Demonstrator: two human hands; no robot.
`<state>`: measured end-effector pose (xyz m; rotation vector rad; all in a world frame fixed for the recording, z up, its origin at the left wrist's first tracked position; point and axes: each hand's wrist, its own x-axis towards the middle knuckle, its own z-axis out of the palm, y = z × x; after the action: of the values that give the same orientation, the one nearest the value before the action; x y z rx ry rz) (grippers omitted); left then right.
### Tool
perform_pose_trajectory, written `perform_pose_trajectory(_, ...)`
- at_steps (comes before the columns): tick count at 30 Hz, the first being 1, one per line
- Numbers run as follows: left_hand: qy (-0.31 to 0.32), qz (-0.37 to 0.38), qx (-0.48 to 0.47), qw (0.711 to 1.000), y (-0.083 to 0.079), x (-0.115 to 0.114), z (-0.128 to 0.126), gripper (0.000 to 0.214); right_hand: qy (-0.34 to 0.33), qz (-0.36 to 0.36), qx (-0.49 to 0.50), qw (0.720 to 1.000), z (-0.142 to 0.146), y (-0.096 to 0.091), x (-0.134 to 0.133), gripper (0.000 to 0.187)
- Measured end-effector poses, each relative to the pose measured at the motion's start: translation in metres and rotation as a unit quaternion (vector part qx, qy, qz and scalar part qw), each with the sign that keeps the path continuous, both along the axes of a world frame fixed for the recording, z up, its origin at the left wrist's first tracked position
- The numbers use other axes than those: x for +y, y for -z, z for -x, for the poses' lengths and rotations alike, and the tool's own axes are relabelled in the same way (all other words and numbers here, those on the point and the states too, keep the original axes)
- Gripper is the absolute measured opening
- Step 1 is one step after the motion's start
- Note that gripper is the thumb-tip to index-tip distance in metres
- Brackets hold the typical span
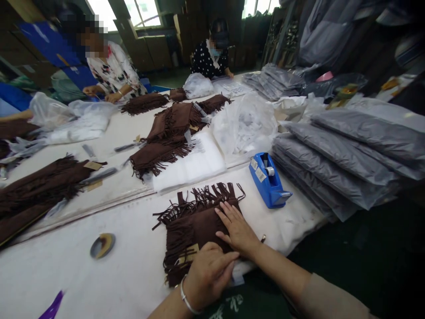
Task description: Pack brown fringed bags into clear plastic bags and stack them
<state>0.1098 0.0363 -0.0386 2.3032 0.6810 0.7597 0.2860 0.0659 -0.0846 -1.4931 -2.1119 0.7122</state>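
Observation:
A folded brown fringed garment [191, 221] lies on the white table [116, 261] in front of me. My right hand [236, 228] rests flat on its right side, fingers stretched out. Fingers curled, my left hand [208, 274] presses on the garment's near edge beside a small tan tag [187, 255]; a silver bracelet is on that wrist. Whether it pinches anything is hidden.
A blue tape dispenser [268, 179] stands to the right, next to stacks of grey bagged items [348, 164]. A tape roll [102, 245] lies to the left. More brown fringed pieces [169, 133], clear bags [244, 124] and two other people [111, 71] are farther back.

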Motion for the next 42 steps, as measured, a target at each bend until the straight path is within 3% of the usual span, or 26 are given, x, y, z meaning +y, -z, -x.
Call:
perform_pose_trajectory(3, -0.194, 0.117, -0.048, 0.973, -0.013, 0.008, 0.047, 0.025, -0.088, -0.012, 0.025, 0.996, -0.001, -0.012, -0.015, 0.055)
perform_pose_trajectory(5, -0.346, 0.240, -0.074, 0.904, -0.013, 0.015, 0.085, 0.025, -0.109, -0.002, 0.109, 0.988, -0.014, -0.021, -0.028, 0.044)
perform_pose_trajectory(6, -0.400, 0.307, -0.097, 0.858, -0.010, 0.019, 0.104, 0.029, -0.064, 0.008, 0.165, 0.984, -0.023, -0.024, -0.033, 0.040)
perform_pose_trajectory(8, -0.439, 0.441, -0.164, 0.765, -0.004, 0.024, 0.138, 0.038, 0.125, 0.046, 0.294, 0.946, -0.046, -0.022, -0.036, 0.036)
perform_pose_trajectory(10, -0.415, 0.554, -0.221, 0.687, 0.004, 0.029, 0.160, 0.043, 0.267, 0.159, 0.402, 0.861, -0.070, -0.014, -0.027, 0.040)
perform_pose_trajectory(11, -0.394, 0.596, -0.235, 0.659, 0.008, 0.033, 0.166, 0.045, 0.295, 0.231, 0.436, 0.818, -0.079, -0.008, -0.019, 0.042)
perform_pose_trajectory(13, -0.349, 0.651, -0.242, 0.629, 0.015, 0.043, 0.169, 0.047, 0.279, 0.374, 0.468, 0.751, -0.090, 0.000, 0.004, 0.046)
perform_pose_trajectory(15, -0.289, 0.688, -0.233, 0.623, 0.021, 0.059, 0.165, 0.047, 0.220, 0.478, 0.474, 0.706, -0.089, 0.002, 0.029, 0.047)
perform_pose_trajectory(18, -0.189, 0.729, -0.214, 0.622, 0.030, 0.088, 0.151, 0.047, 0.120, 0.571, 0.468, 0.663, -0.070, -0.006, 0.066, 0.051)
perform_pose_trajectory(21, -0.111, 0.756, -0.228, 0.603, 0.036, 0.115, 0.137, 0.044, 0.058, 0.612, 0.454, 0.645, -0.047, -0.013, 0.097, 0.054)
perform_pose_trajectory(24, -0.074, 0.786, -0.234, 0.567, 0.045, 0.140, 0.121, 0.044, 0.038, 0.629, 0.447, 0.635, -0.033, -0.013, 0.121, 0.048)
perform_pose_trajectory(28, -0.049, 0.829, -0.209, 0.517, 0.060, 0.167, 0.101, 0.049, 0.001, 0.668, 0.439, 0.601, -0.024, -0.005, 0.146, 0.045)
perform_pose_trajectory(30, -0.037, 0.828, -0.208, 0.520, 0.064, 0.176, 0.092, 0.053, -0.014, 0.675, 0.431, 0.599, -0.019, 0.000, 0.155, 0.044)
perform_pose_trajectory(32, -0.023, 0.818, -0.200, 0.539, 0.063, 0.182, 0.084, 0.057, -0.021, 0.668, 0.417, 0.616, -0.013, 0.002, 0.161, 0.041)
perform_pose_trajectory(35, 0.011, 0.778, -0.179, 0.602, 0.047, 0.185, 0.078, 0.061, -0.037, 0.631, 0.392, 0.668, -0.005, -0.004, 0.163, 0.040)
perform_pose_trajectory(37, 0.032, 0.711, -0.153, 0.686, 0.029, 0.182, 0.080, 0.061, -0.066, 0.568, 0.373, 0.731, -0.004, -0.017, 0.156, 0.043)
perform_pose_trajectory(40, 0.061, 0.531, -0.049, 0.844, 0.004, 0.162, 0.088, 0.056, -0.145, 0.419, 0.274, 0.854, -0.006, -0.040, 0.131, 0.041)
perform_pose_trajectory(42, 0.085, 0.397, 0.034, 0.913, -0.004, 0.138, 0.094, 0.053, -0.198, 0.313, 0.174, 0.912, -0.007, -0.049, 0.105, 0.038)
